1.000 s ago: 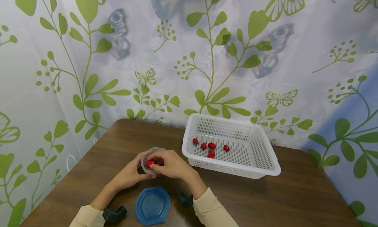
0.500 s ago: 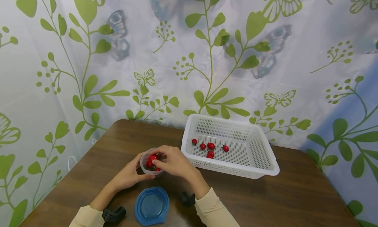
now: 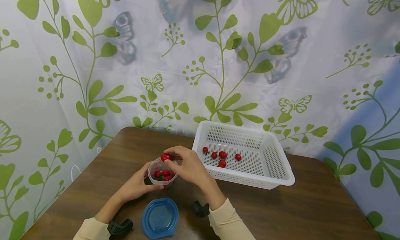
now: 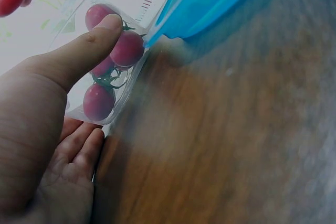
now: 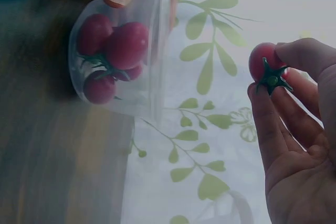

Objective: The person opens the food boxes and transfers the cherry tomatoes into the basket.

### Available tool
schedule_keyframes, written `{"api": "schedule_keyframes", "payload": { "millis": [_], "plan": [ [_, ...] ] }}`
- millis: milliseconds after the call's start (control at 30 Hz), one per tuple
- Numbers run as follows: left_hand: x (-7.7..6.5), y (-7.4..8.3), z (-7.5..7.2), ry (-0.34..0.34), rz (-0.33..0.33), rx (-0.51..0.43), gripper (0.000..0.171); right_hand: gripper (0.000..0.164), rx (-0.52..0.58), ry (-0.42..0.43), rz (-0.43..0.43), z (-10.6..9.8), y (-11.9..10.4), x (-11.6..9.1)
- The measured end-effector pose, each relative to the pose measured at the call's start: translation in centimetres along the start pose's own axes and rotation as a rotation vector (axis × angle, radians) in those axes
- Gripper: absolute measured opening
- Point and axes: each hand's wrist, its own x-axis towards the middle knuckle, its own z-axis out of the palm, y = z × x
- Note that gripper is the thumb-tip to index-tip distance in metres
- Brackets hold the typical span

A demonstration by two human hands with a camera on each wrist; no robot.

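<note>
My left hand (image 3: 137, 186) holds a small clear plastic container (image 3: 151, 170) on the table, thumb on the near side and fingers behind it. Several cherry tomatoes (image 5: 126, 45) with green stems lie inside, visible through the wall in both wrist views. Above the container's far right rim, my right hand (image 3: 190, 166) pinches one red cherry tomato (image 3: 165, 157) between thumb and fingers. In the right wrist view this tomato's green calyx (image 5: 273, 80) faces the camera, and it hangs apart from the container.
A blue lid (image 3: 160, 217) lies on the brown wooden table (image 3: 281, 212) in front of the container. To the right stands a white perforated basket (image 3: 247, 179) with several cherry tomatoes (image 3: 223, 154) on its floor. A leaf-patterned curtain (image 3: 187, 59) hangs behind the table.
My right hand has come up out of the container with a cherry tomato, moving up and slightly right. The left hand keeps its hold, and the container stays in place.
</note>
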Motion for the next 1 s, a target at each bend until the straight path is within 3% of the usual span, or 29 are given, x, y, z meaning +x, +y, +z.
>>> {"api": "schedule_keyframes", "payload": {
  "millis": [233,467,1000],
  "plan": [
    [0.0,0.0,0.0,0.012,0.043,0.003,0.088,0.030,-0.025,0.079,0.003,-1.2,-0.1,0.0],
    [0.1,-0.2,0.0,0.020,0.045,0.006,0.088,0.029,-0.015,0.136,0.025,-2.5,0.1,-0.1],
    [0.2,-0.5,0.0,0.030,0.071,0.029,0.091,0.030,-0.030,0.254,0.175,-6.0,2.0,-1.3]
  ]
}}
